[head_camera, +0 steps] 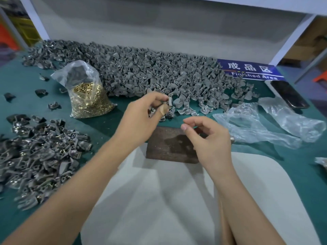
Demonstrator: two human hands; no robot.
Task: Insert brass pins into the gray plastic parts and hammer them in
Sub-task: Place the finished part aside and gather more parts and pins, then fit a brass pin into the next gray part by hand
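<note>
Hands work above the near middle of the green counter (23, 82). Left hand (141, 115) pinches one gray plastic part (170, 102) at its fingertips, raised just before the large heap of gray parts (150, 71) that runs along the back edge. Right hand (210, 137) has thumb and forefinger pressed together above the dark block (169, 149); whether a pin sits between them cannot be made out. Bare counter lies between the heap and the block. One clear bag of brass pins (88, 98) stands left of centre. A second pile of parts (39, 152) runs off the left edge. Two empty plastic bags (256, 124) and one phone (288, 94) lie right. The blue sign (251, 69) is partly covered by parts.
</note>
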